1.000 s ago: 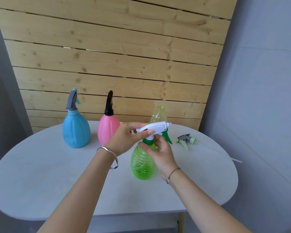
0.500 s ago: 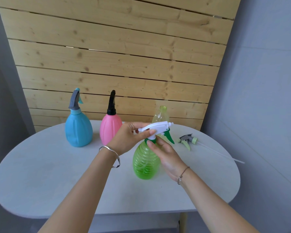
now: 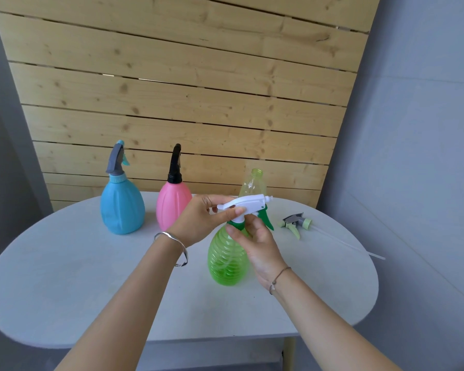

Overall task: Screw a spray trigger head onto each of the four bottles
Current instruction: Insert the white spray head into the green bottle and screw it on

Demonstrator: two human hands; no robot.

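Observation:
A ribbed green bottle (image 3: 227, 261) stands upright at the table's middle. On its neck sits a white trigger head (image 3: 248, 203) with a dark green lever and collar. My left hand (image 3: 198, 219) pinches the rear of that white head. My right hand (image 3: 257, 245) has its fingers around the green collar at the neck. A blue bottle (image 3: 122, 207) with a grey head and a pink bottle (image 3: 172, 206) with a black head stand at the back left. Behind my hands a pale yellow-green bottle (image 3: 253, 183) stands with a bare neck. A loose grey and light green trigger head (image 3: 295, 223) lies at the right.
The round grey table (image 3: 65, 277) sits against a wooden slat wall (image 3: 185, 103). The loose head's thin clear dip tube (image 3: 351, 246) stretches toward the table's right edge. Grey walls close in on both sides.
My right hand has shifted its fingers up around the collar while the left keeps hold of the white head. The green bottle stays in place.

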